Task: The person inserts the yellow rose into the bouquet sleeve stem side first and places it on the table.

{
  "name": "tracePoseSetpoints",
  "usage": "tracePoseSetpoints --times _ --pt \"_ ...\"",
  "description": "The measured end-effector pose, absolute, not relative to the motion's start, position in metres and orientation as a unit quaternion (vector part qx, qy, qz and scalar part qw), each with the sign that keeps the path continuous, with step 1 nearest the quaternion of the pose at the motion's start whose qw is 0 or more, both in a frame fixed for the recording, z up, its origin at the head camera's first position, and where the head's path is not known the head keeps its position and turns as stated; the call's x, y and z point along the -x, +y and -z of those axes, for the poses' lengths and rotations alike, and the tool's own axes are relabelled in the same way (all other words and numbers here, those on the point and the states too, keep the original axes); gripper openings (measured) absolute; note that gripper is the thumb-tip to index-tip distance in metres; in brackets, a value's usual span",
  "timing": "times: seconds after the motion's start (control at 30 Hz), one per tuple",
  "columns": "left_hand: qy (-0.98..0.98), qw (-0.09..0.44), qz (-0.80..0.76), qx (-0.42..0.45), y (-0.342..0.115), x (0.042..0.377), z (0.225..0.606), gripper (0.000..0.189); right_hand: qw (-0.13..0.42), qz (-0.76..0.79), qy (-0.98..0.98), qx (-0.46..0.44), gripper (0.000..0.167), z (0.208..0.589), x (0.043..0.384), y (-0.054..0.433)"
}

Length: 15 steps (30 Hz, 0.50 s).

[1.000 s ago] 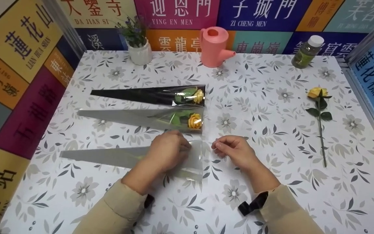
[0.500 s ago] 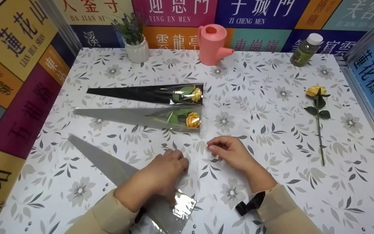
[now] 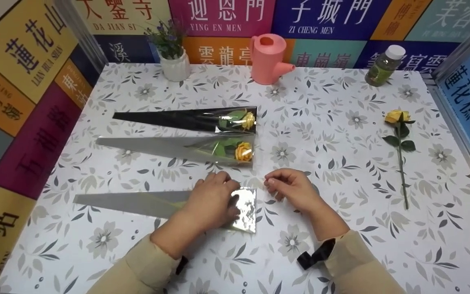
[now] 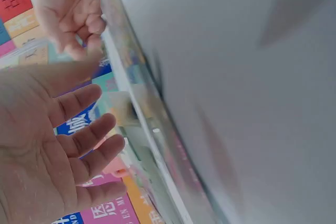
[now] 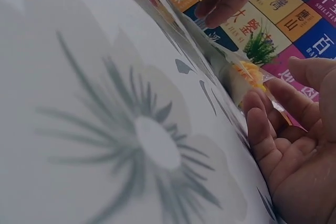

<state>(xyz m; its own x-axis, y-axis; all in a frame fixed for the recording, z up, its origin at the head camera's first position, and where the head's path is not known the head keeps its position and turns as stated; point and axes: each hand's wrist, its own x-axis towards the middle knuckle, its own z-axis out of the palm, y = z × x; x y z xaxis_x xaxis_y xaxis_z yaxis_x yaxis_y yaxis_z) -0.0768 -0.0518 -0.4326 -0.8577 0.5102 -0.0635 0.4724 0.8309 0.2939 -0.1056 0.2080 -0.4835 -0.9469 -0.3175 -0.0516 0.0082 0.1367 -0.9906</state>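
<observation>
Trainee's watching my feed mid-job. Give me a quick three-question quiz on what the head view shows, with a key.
1. True or false: the unwrapped yellow rose lies to the right of the right hand.
2. Which of these does the left hand partly hide?
A. The black-backed sleeve
B. The grey-backed sleeve nearest the person
C. The middle grey-backed sleeve
3. Fill in: at the far edge, the ____ stands between the potted plant and the white-capped bottle.

Key:
1. True
2. B
3. Pink watering can
</observation>
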Motion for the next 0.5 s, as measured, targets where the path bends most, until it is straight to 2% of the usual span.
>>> tracePoseSetpoints --times 0.07,0.13,0.23,0.5 --pt "0.951 0.098 -0.137 -0.258 -0.051 0.075 0.434 0.065 0.129 0.647 0.746 0.093 0.021 0.483 0.106 0.208" --pt "0.949 0.118 -0.123 -0.265 -0.049 0.074 0.435 0.071 0.134 0.645 0.748 0.085 0.022 0.481 0.107 0.208" --pt "0.95 0.122 -0.099 -0.271 -0.046 0.076 0.436 0.062 0.136 0.642 0.75 0.079 0.022 0.48 0.108 0.208" --pt "0.955 0.094 -0.108 -0.259 -0.045 0.086 0.439 0.034 0.135 0.626 0.761 0.107 0.018 0.483 0.106 0.207"
